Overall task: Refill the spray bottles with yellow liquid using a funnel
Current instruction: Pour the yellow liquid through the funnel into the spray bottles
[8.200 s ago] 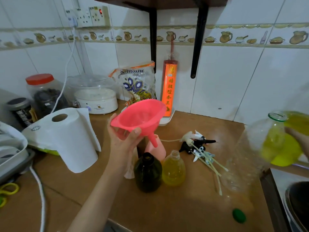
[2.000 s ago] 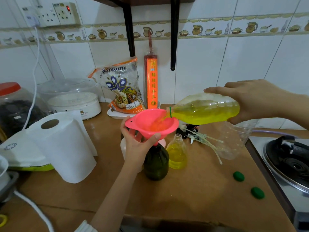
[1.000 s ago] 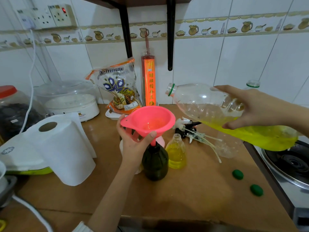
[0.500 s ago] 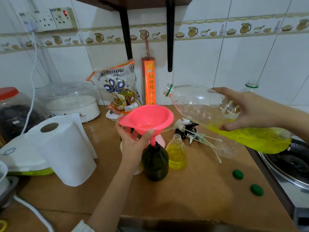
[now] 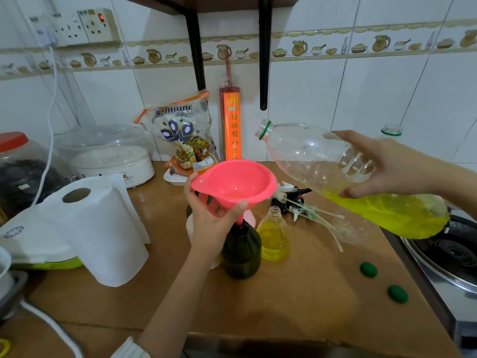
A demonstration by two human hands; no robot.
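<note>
Funnel seated in dark spray bottle, gripped by left hand | supply bottle grasped by right hand, mouth raised, nothing pouring | next: likely funnel to be shifted to another bottle.

- The right hand is tipping the big clear bottle back, neck rising off the pink funnel.
- Yellow liquid is pooling at the bottle's base; no more pouring.
- The funnel is draining empty.
</note>
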